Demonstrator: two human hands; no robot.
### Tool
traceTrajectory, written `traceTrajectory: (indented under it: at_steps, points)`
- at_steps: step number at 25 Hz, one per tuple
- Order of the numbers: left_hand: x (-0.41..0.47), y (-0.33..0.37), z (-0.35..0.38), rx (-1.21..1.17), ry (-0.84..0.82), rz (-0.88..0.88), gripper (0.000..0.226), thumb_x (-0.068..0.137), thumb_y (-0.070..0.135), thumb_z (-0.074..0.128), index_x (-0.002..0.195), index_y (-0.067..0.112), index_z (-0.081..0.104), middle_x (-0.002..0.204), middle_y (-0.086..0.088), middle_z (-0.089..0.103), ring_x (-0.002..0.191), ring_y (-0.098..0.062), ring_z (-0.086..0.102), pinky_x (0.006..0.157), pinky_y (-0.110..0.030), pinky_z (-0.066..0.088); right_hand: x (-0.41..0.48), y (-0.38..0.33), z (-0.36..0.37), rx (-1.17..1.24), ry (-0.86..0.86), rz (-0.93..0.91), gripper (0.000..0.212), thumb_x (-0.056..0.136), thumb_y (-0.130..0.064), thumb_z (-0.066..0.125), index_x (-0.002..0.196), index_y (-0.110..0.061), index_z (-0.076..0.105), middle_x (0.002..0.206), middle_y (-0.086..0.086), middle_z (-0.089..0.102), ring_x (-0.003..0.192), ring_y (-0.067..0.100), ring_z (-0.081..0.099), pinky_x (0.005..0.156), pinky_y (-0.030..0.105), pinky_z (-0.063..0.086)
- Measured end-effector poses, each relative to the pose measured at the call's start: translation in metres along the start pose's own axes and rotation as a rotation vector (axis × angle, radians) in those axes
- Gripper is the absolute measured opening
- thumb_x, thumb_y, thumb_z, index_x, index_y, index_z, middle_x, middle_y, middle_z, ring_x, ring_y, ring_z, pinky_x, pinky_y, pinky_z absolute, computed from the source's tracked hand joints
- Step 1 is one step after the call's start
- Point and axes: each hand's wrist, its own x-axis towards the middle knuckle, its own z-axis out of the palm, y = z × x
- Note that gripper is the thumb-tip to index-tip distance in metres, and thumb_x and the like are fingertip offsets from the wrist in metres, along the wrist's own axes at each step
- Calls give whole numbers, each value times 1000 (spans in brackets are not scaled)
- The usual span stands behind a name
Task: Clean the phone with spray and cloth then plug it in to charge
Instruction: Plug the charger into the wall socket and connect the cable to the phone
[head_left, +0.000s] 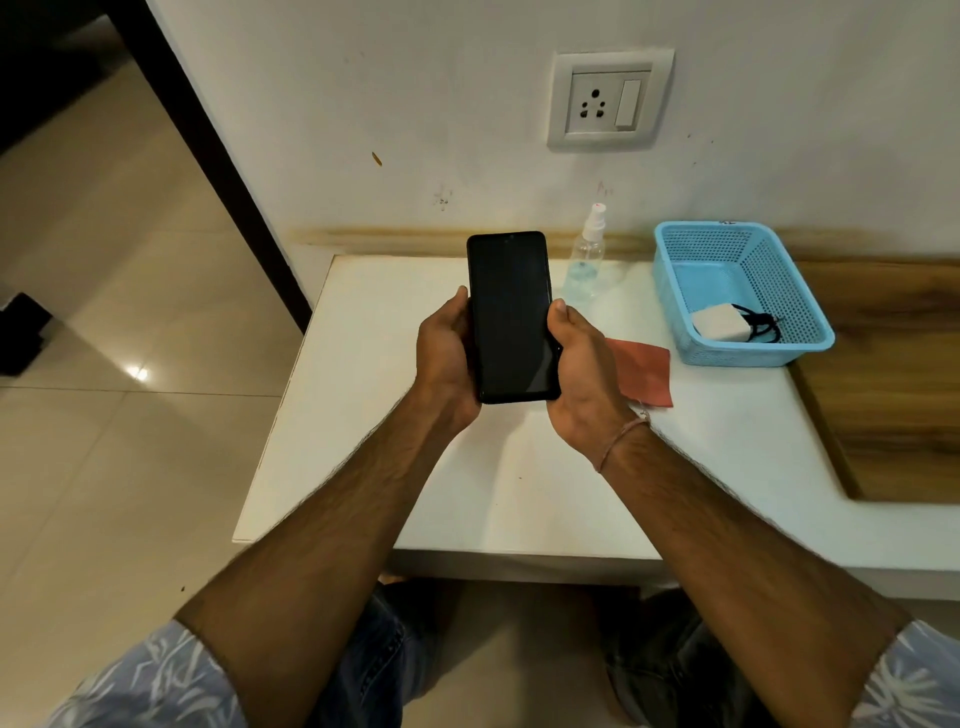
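Observation:
A black phone (511, 312) with a dark screen is held upright above the white table (509, 483), screen facing me. My left hand (447, 358) grips its left edge and my right hand (576, 374) grips its right edge. A clear spray bottle (586, 260) with a white nozzle stands behind the phone near the wall. An orange-red cloth (644, 374) lies flat on the table just right of my right hand. A white charger (722, 322) with a black cable rests inside the blue basket (675, 270).
A wall socket with a switch (609, 98) sits on the white wall above the table. A wooden surface (893, 374) adjoins the table on the right. Tiled floor (130, 364) lies to the left, with a dark door frame (208, 156).

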Motion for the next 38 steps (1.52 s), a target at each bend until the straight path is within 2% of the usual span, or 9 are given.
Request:
traceTrajectory:
  at_steps: [6,9,14,21,25,29,32,34,38]
  points:
    - [13,-3,-5,213,157,88,33,104,12,42,126,9,66,112,-9,73,95,-24,68,78,-32,57,27,4,-6,-177,101,82,29,103,-26,40,102,-12,65,109,15,68,103,38,65,91,56,53]
    - [15,-5,-5,240,176,47,31,105,16,42,124,11,66,113,-8,71,93,-21,67,75,-30,54,40,9,-8,-346,102,67,29,99,-15,39,109,-12,66,112,13,68,106,38,62,91,53,53]
    - [20,-8,-6,290,229,-30,28,104,26,44,93,18,68,100,-6,72,86,-21,64,72,-28,49,49,13,-13,-635,178,-63,25,93,-13,48,113,-24,59,109,2,66,92,19,63,79,33,56]
    - [19,-5,-2,333,233,-46,32,108,32,38,107,16,65,100,0,69,81,-14,64,65,-24,48,52,20,-17,-776,184,-131,18,93,-13,52,108,-17,62,101,0,66,93,18,62,82,31,54]
    - [19,-3,-1,360,273,-66,33,107,33,40,96,18,67,85,9,67,75,-9,61,57,-20,49,51,21,-19,-806,170,-140,19,95,-19,52,105,-13,66,101,0,68,91,15,59,78,24,44]
    - [23,-3,0,439,310,-91,38,105,38,44,124,14,65,111,0,61,89,-15,57,73,-27,44,52,20,-20,-835,150,-125,20,96,-22,53,103,-12,68,100,1,68,89,14,58,79,24,43]
    - [27,-4,-1,487,309,-94,32,105,40,42,103,18,66,114,-2,61,79,-8,52,63,-26,40,53,20,-20,-880,124,-119,23,97,-24,53,104,-9,69,101,5,70,88,15,58,80,24,43]
    - [30,-6,-2,526,310,-102,33,105,42,42,95,21,65,122,-5,62,85,-11,55,69,-28,42,53,20,-19,-931,107,-120,26,98,-25,52,107,-8,69,104,7,70,88,15,57,81,24,44]
    - [35,-9,-3,558,307,-119,49,105,46,41,135,11,59,142,-10,55,128,-27,51,96,-36,41,49,15,-20,-972,55,-98,28,98,-25,52,114,-8,67,110,8,69,93,18,60,82,22,43]
